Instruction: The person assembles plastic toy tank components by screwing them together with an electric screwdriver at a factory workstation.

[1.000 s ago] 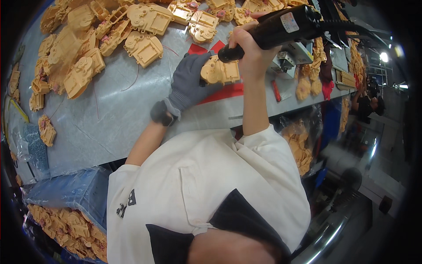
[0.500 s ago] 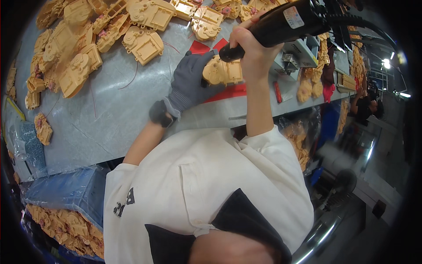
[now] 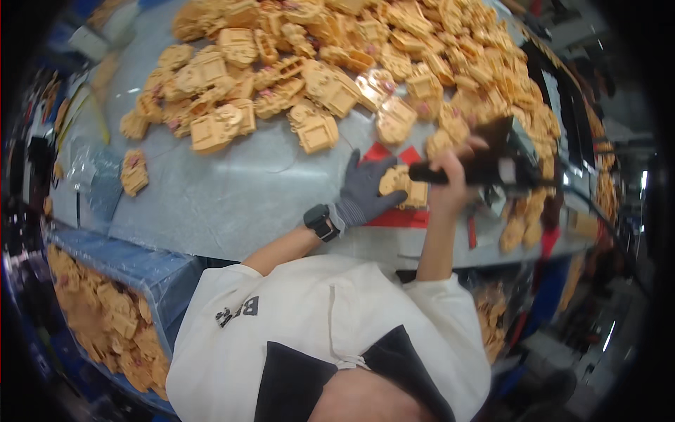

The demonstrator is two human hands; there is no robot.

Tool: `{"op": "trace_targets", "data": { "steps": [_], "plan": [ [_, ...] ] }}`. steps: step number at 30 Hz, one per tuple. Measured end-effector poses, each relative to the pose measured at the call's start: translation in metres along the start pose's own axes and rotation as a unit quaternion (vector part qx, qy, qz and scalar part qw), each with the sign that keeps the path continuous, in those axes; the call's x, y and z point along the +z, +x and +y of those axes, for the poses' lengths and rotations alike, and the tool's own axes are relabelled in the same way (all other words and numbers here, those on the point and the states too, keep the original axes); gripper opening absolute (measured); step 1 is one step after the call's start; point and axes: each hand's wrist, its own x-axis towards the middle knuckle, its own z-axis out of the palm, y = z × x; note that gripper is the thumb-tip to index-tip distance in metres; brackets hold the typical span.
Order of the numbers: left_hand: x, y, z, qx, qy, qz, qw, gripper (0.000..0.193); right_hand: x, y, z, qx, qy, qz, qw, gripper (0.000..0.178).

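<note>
My left hand [image 3: 364,191], in a grey glove with a dark watch at the wrist, grips a tan plastic housing [image 3: 416,194]. The housing rests over a red pad [image 3: 395,219] on the table, fingers on its far side and thumb on its near side. My bare right hand [image 3: 450,181] is wrapped round a black electric screwdriver [image 3: 481,169], which lies nearly level in the picture. Its narrow front end points left, just over the housing. Motion smears the right fingers a little, and the tip's contact with the housing cannot be made out.
A broad heap of tan housings [image 3: 330,88] covers the far side of the grey table [image 3: 211,211]. One housing [image 3: 133,173] lies apart at left. A blue plastic-lined bin [image 3: 165,271] holds more at lower left. The screwdriver's black cable [image 3: 598,211] runs right. A small red tool [image 3: 472,232] lies nearby.
The view has shifted, showing more of the far heap and the lower-left bin. The screwdriver has gone from slanting up rightward to nearly level. Both hands keep their holds.
</note>
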Motion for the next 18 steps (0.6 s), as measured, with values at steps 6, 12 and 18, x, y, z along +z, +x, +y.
{"op": "trace_targets", "data": {
  "steps": [6,12,18],
  "plan": [
    [-0.026,-0.008,0.022,-0.083,-0.18,0.025,0.98,0.063,-0.066,0.005,-0.078,-0.127,0.218,0.049,0.966,0.037],
    [-0.214,-0.094,0.047,0.034,-0.558,0.366,0.744,0.032,-0.087,-0.004,-0.083,-0.144,0.188,-0.008,0.972,0.02],
    [-0.279,-0.115,0.037,0.49,-0.697,0.051,0.52,0.037,-0.072,-0.007,-0.058,-0.084,0.157,0.075,0.981,0.035]
  ]
}}
